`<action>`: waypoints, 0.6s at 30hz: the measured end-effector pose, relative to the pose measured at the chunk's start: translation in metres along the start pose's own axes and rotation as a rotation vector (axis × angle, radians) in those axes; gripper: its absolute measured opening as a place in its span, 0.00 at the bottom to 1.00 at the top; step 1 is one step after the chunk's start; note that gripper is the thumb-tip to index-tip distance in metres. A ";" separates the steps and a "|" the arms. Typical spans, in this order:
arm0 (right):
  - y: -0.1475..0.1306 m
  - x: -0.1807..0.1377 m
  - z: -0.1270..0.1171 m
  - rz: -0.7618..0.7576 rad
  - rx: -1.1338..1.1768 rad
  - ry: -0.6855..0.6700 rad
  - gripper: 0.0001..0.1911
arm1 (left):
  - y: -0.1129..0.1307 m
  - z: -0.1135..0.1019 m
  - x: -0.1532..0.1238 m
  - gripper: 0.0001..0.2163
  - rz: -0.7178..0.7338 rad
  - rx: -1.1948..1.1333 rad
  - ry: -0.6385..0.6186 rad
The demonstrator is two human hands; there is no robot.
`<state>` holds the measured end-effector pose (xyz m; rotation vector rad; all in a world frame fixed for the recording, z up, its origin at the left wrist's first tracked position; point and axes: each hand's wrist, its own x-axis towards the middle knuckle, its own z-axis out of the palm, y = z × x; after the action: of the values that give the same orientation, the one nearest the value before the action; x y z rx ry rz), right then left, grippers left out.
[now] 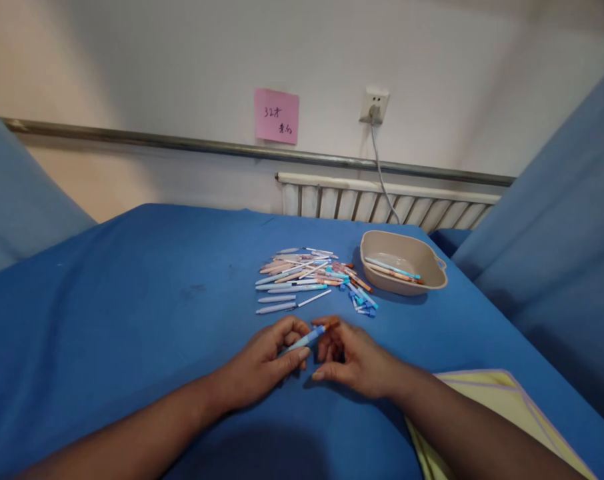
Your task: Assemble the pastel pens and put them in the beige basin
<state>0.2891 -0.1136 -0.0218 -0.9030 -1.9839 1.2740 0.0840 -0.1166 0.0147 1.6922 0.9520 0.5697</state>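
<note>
My left hand (pixel 277 360) is closed around a light blue pen (pixel 306 339) with a darker blue section and an orange tip, pinched between thumb and fingers. The pen slants up to the right. My right hand (pixel 355 360) is beside its orange end, with the thumb apart from the curled fingers; whether a finger touches the tip is hard to see. Beyond my hands lies a pile of pens and pen parts (pixel 297 270) in pale blue, peach, white and orange. Several small blue-and-white pieces (pixel 365 303) lie at its right side.
A beige plastic basin (pixel 432 283) holding a few pens stands right of the pile. A folded yellow cloth (pixel 487 380) lies under my right forearm. Behind the blue-covered table (pixel 132 287) are a radiator (pixel 327 200), a metal rail (pixel 182 141) and a plugged-in cord (pixel 379 167).
</note>
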 end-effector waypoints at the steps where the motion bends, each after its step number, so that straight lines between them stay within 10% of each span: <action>1: -0.001 0.001 -0.001 0.005 -0.024 -0.035 0.29 | 0.000 0.000 0.001 0.12 -0.016 -0.036 0.010; 9: -0.002 0.013 -0.003 0.032 -0.233 -0.052 0.13 | 0.042 -0.005 0.053 0.11 0.102 0.036 0.073; 18: 0.000 0.018 -0.009 0.001 -0.297 -0.059 0.18 | 0.109 0.015 0.190 0.15 0.283 0.310 0.067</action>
<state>0.2853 -0.0946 -0.0160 -1.0136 -2.2587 1.0320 0.2373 0.0178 0.0961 2.1179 0.8875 0.6956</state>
